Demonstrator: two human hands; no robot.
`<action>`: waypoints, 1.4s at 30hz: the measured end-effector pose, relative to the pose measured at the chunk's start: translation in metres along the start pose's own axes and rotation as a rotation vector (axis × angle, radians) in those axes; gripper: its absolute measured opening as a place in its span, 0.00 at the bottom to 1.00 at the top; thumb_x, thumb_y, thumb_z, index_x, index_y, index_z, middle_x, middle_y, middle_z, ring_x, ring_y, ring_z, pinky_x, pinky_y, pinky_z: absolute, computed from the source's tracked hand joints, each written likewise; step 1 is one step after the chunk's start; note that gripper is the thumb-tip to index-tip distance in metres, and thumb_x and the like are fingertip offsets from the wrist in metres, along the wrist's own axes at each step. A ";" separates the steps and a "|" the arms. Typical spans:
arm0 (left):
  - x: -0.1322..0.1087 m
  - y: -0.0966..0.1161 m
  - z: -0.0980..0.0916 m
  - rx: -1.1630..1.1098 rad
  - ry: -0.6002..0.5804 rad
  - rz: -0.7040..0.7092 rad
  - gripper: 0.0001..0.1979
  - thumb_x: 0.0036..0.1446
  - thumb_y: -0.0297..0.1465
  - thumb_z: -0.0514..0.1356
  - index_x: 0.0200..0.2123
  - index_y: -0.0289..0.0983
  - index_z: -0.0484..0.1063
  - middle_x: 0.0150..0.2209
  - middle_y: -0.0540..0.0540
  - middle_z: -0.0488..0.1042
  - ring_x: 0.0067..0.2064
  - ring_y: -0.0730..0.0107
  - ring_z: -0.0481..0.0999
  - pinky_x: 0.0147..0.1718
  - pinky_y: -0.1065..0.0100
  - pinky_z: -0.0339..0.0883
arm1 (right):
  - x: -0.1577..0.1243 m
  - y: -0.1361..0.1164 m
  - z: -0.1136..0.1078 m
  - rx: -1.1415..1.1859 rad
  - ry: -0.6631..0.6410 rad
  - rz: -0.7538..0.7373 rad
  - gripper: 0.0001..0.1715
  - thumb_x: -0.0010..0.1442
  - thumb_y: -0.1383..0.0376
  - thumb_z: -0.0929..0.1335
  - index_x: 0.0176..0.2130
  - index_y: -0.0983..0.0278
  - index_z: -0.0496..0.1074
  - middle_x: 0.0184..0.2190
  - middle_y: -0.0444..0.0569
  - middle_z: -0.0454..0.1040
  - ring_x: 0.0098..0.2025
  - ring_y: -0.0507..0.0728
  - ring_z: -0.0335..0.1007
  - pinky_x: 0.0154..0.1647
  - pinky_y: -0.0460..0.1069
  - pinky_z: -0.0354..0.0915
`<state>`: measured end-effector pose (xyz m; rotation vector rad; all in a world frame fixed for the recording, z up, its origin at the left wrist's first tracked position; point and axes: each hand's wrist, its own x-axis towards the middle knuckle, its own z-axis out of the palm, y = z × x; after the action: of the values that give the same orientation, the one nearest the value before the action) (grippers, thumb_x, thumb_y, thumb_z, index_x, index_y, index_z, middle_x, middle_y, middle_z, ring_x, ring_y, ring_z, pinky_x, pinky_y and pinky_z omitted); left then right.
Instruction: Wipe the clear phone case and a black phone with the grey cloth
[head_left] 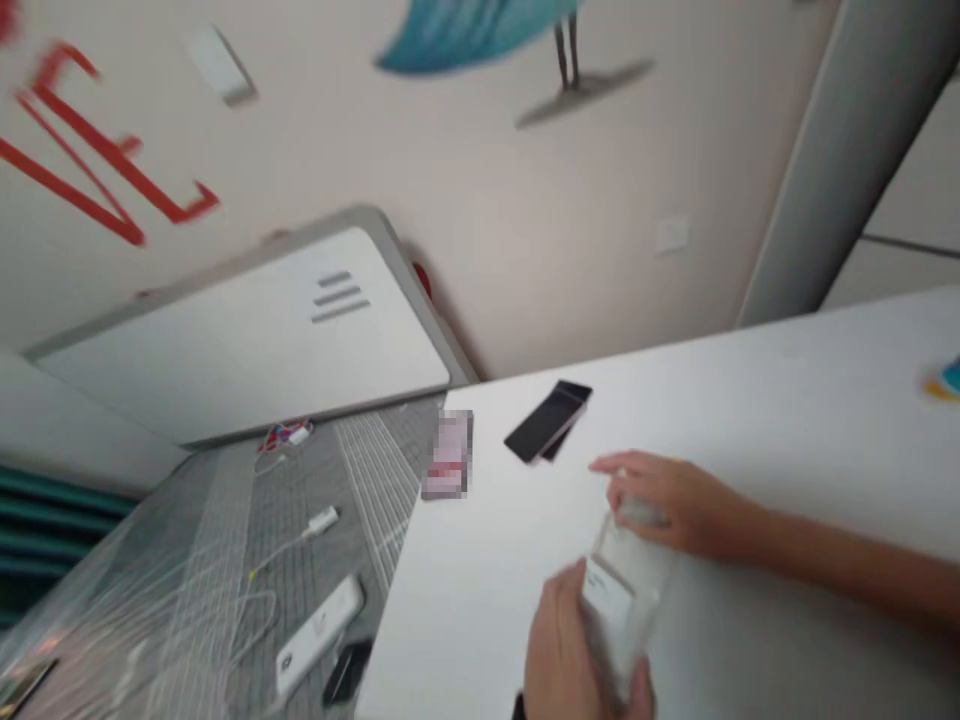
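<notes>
A clear plastic packet with a white label had its long axis pointing away from the person, toward the far edge of the white desk. The left hand closed around its lower end, and the right hand gripped its upper end with curled fingers. A black phone lay beyond, near the desk's far edge.

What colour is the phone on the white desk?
The phone is black, in the head view.

Wall letters, pkg label: illegible.
</notes>
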<state>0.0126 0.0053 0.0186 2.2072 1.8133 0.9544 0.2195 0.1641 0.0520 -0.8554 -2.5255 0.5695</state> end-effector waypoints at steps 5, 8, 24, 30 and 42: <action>-0.001 0.005 0.000 -0.033 -0.044 -0.022 0.37 0.56 0.25 0.63 0.68 0.33 0.59 0.50 0.36 0.76 0.43 0.55 0.82 0.41 0.55 0.82 | 0.008 0.021 -0.005 0.165 -0.126 0.036 0.08 0.59 0.69 0.69 0.41 0.61 0.74 0.39 0.48 0.81 0.41 0.60 0.76 0.45 0.54 0.68; -0.002 0.003 -0.003 -0.060 -0.092 -0.042 0.38 0.56 0.25 0.63 0.70 0.35 0.57 0.51 0.38 0.75 0.43 0.59 0.82 0.42 0.57 0.82 | 0.006 0.019 -0.004 0.209 -0.105 0.032 0.10 0.55 0.72 0.69 0.38 0.61 0.71 0.37 0.46 0.79 0.39 0.58 0.74 0.43 0.52 0.65; -0.004 0.008 -0.001 0.001 -0.037 -0.037 0.38 0.56 0.26 0.65 0.69 0.34 0.59 0.52 0.36 0.77 0.44 0.58 0.82 0.43 0.55 0.83 | 0.001 0.007 -0.001 0.339 0.015 0.033 0.06 0.61 0.70 0.69 0.39 0.60 0.70 0.41 0.49 0.78 0.45 0.59 0.73 0.48 0.54 0.68; -0.007 0.012 0.001 0.085 0.054 0.015 0.32 0.60 0.27 0.63 0.67 0.33 0.63 0.51 0.36 0.79 0.47 0.54 0.83 0.43 0.55 0.84 | 0.000 0.003 -0.009 0.483 -0.010 0.123 0.04 0.66 0.66 0.69 0.38 0.59 0.68 0.43 0.47 0.81 0.42 0.57 0.78 0.43 0.51 0.72; -0.006 0.010 0.001 0.196 0.098 0.026 0.29 0.62 0.32 0.63 0.65 0.29 0.67 0.52 0.36 0.81 0.51 0.53 0.82 0.48 0.55 0.80 | -0.001 0.013 -0.011 0.460 -0.043 0.097 0.05 0.68 0.61 0.71 0.43 0.59 0.74 0.45 0.48 0.83 0.44 0.58 0.80 0.46 0.53 0.73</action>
<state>0.0213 -0.0024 0.0208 2.3394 2.0054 0.9430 0.2317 0.1755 0.0541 -0.7956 -2.2551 1.1534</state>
